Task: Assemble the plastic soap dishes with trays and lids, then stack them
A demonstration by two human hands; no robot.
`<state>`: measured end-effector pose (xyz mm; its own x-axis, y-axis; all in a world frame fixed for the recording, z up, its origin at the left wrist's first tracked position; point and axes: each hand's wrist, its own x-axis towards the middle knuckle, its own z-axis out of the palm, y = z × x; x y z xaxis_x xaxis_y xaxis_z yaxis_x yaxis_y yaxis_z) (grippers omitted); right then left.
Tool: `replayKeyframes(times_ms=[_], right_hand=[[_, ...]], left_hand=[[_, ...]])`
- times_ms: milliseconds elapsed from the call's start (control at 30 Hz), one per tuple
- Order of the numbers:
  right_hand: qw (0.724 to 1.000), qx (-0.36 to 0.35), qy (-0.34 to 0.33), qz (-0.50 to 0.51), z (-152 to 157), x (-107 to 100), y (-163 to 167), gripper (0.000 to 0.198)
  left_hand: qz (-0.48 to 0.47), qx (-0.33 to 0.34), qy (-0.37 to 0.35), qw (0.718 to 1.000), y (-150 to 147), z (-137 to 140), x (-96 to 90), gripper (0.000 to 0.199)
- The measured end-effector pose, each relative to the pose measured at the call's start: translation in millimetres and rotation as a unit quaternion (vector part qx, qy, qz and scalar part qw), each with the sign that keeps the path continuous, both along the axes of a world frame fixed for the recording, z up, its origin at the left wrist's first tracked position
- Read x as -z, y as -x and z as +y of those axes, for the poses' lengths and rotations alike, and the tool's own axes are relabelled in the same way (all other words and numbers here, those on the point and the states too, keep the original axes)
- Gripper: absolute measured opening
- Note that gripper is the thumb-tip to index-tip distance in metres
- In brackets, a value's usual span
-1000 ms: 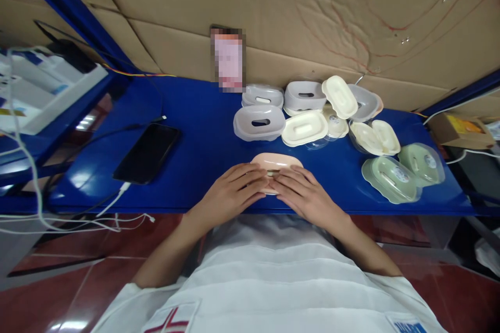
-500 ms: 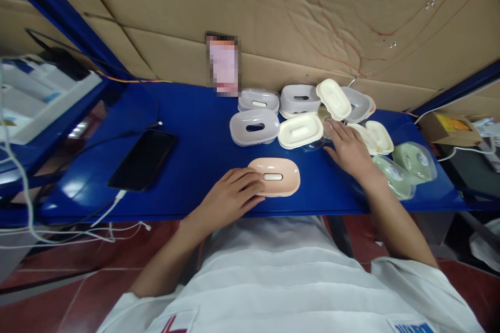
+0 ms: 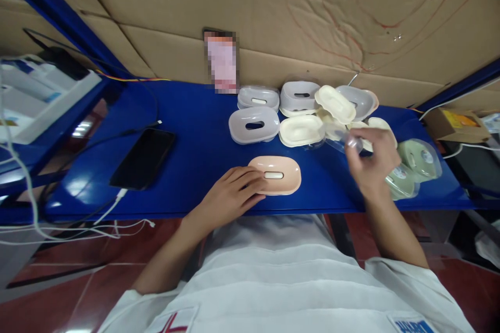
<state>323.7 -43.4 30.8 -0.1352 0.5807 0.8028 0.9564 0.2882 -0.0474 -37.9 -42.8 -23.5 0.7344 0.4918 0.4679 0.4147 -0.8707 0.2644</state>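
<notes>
My left hand grips the left end of a peach soap dish, its fingers over the rim and thumb at the near side. The dish lies flat near the table's front edge, with a cream bar showing in its slot. My right hand is raised over the right part of the table, fingers closed on a clear plastic lid, partly blurred. Just left of the lid lies a cream tray. A grey soap dish sits beyond the peach one. Another cream piece leans on the pile behind.
Green soap dishes under clear covers stand at the right. On the left of the blue table lies a black phone with a white cable. Another phone leans on the cardboard wall. A small box sits far right.
My right hand has lifted from the pile and moved right and nearer me, bringing the clear plastic lid along. My left hand stays on the peach soap dish.
</notes>
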Motion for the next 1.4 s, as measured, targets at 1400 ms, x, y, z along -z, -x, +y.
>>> replayKeyframes(times_ms=[1400], right_hand=[[0.902,-0.318,0.265,-0.123,-35.9,39.9,68.4,0.052]], left_hand=[[-0.048,-0.063,0.202,0.976,7.5,-2.7,6.8,0.063]])
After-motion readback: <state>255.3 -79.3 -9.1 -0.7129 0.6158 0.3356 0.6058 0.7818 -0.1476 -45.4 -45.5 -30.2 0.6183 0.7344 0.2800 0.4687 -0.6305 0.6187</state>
